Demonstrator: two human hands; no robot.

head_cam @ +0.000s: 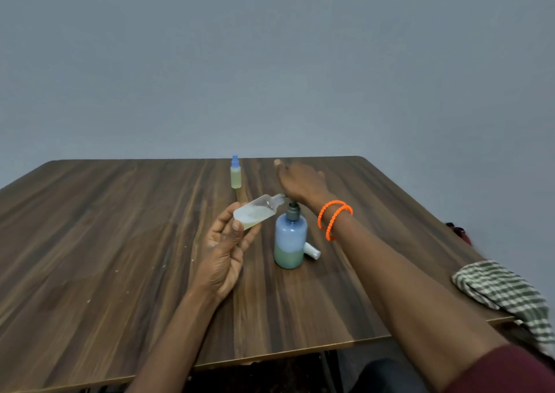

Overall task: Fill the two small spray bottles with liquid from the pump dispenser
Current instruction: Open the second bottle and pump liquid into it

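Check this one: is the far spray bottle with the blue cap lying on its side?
No, the capped spray bottle stands upright on the table, beyond the pump dispenser.

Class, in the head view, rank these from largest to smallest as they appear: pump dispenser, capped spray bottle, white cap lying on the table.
1. Pump dispenser
2. Capped spray bottle, though it stands farther away
3. White cap, partly hidden behind the dispenser

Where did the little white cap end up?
In the head view, the white cap lies on its side on the table, right of centre, just behind the pump dispenser on its right side.
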